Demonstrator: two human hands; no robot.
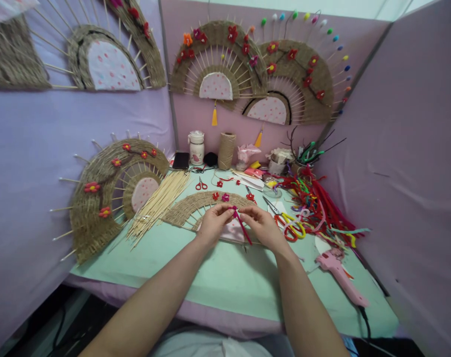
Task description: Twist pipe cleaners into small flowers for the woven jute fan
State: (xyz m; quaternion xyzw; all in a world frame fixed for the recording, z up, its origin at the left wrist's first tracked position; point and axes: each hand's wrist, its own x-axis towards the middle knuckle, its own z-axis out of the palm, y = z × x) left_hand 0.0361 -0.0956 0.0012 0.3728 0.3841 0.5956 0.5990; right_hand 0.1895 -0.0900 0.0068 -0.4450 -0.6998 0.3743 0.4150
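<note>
Between my hands, above the table, is a magenta pipe cleaner (245, 231), bent into small loops at its top with a straight tail hanging down to the right. My left hand (212, 224) pinches the looped end from the left. My right hand (261, 226) has its fingertips closed at the loops from the right. Under both hands lies a twine-woven fan (184, 207) with thin stick ribs and a pale pink half-round centre, partly hidden by my hands. Small red and magenta flowers (225, 197) rest on its upper band.
Yellow-handled scissors (298, 225) and a heap of coloured pipe cleaners (322, 203) lie right, a pink glue gun (340, 277) nearer. Left are a bundle of thin sticks (162, 198) and a finished-looking fan (95, 198). Small red scissors (201, 184) and a twine roll (226, 151) sit behind.
</note>
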